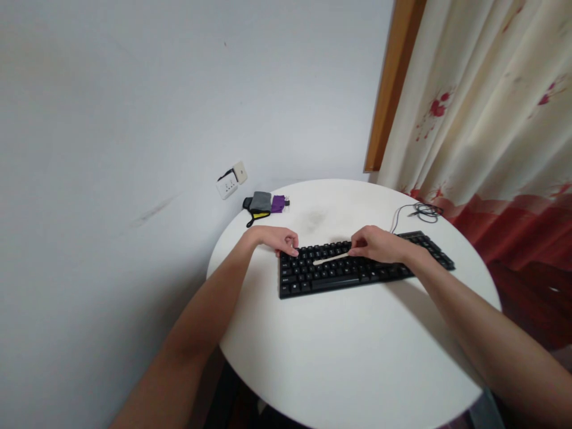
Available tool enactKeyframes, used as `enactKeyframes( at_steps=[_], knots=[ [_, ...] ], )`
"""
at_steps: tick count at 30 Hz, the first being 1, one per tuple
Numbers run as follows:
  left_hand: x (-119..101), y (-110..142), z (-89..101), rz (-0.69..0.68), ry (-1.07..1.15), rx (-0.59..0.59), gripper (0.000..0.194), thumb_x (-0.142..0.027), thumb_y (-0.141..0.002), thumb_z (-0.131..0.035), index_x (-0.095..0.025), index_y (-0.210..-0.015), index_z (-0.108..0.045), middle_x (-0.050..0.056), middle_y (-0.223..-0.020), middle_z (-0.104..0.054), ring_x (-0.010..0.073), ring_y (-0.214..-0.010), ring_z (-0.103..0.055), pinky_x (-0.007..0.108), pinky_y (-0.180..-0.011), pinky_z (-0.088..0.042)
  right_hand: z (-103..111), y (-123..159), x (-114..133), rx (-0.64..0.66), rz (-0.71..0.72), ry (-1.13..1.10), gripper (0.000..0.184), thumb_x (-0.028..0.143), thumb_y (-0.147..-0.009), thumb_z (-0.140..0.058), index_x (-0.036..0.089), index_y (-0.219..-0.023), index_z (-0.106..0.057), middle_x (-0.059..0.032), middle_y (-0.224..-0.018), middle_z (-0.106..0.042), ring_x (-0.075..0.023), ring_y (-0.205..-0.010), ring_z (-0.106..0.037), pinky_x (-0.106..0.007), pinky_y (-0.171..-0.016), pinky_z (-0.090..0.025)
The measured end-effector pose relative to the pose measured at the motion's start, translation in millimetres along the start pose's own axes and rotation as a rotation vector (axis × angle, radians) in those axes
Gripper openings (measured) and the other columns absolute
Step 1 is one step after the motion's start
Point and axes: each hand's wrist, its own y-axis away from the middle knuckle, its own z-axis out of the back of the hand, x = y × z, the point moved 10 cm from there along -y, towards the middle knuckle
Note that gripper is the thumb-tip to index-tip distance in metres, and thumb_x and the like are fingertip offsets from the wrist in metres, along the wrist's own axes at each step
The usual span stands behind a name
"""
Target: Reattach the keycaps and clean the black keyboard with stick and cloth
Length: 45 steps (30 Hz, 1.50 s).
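A black keyboard (330, 282) lies across the round white table, slightly tilted to my view. My right hand (375, 243) is above its middle, thumb and fingers pinched on a thin pale stick with a rounded tip, which looks like a cotton swab (329, 259). The swab points left, its tip at the keys on the left half. At the keyboard's far left corner, my left hand (280, 239) grips the edge, thumb on top and the other fingers curled and partly hidden behind.
Near the wall lie a folded grey cloth (260, 201) with black and yellow edging and a small purple item (277, 204). A coiled black cable (426, 212) rests at the far right of the white table (339, 357). A wall socket (227, 186) and a curtain (482, 119) are behind.
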Motion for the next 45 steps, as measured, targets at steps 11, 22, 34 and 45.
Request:
enactKeyframes(
  at_steps=[11,22,34,45],
  knots=[
    [2,0,0.7,0.019,-0.002,-0.008,0.057,-0.066,-0.066,-0.071,-0.02,-0.096,-0.058,0.0,-0.08,-0.062,0.0159,-0.063,-0.063,0.027,-0.058,-0.049,-6,-2,-11,0.041,0.027,-0.11,0.028,0.043,-0.081,-0.06,0.017,-0.07,-0.066,-0.0005,-0.06,-0.06,-0.0124,-0.056,-0.048,-0.026,-0.054,-0.033],
    [1,0,0.0,0.003,-0.011,0.002,0.055,-0.065,-0.068,-0.071,-0.02,-0.096,-0.057,-0.001,-0.078,-0.061,0.0152,-0.061,-0.063,0.025,-0.056,-0.048,-6,-4,28,-0.186,-0.037,0.068,0.034,0.045,-0.086,-0.059,0.019,-0.065,-0.063,-0.003,-0.066,-0.064,-0.0134,-0.059,-0.05,-0.027,-0.055,-0.03],
    [0,-1,-0.5,-0.004,0.008,0.007,0.054,-0.063,-0.068,-0.071,-0.02,-0.096,-0.057,-0.001,-0.078,-0.06,0.0144,-0.061,-0.062,0.025,-0.056,-0.049,-6,-4,7,-0.127,-0.105,0.047,0.029,0.045,-0.08,-0.064,0.019,-0.067,-0.065,-0.005,-0.071,-0.067,-0.0154,-0.062,-0.055,-0.028,-0.056,-0.033],
    [1,-1,-0.5,-0.003,-0.004,0.008,0.053,-0.063,-0.069,-0.071,-0.02,-0.097,-0.057,0.0,-0.08,-0.061,0.0149,-0.062,-0.062,0.025,-0.056,-0.049,3,3,-42,0.031,-0.15,-0.028,0.028,0.044,-0.076,-0.064,0.019,-0.064,-0.063,-0.003,-0.059,-0.061,-0.0156,-0.057,-0.052,-0.029,-0.054,-0.035]
  ],
)
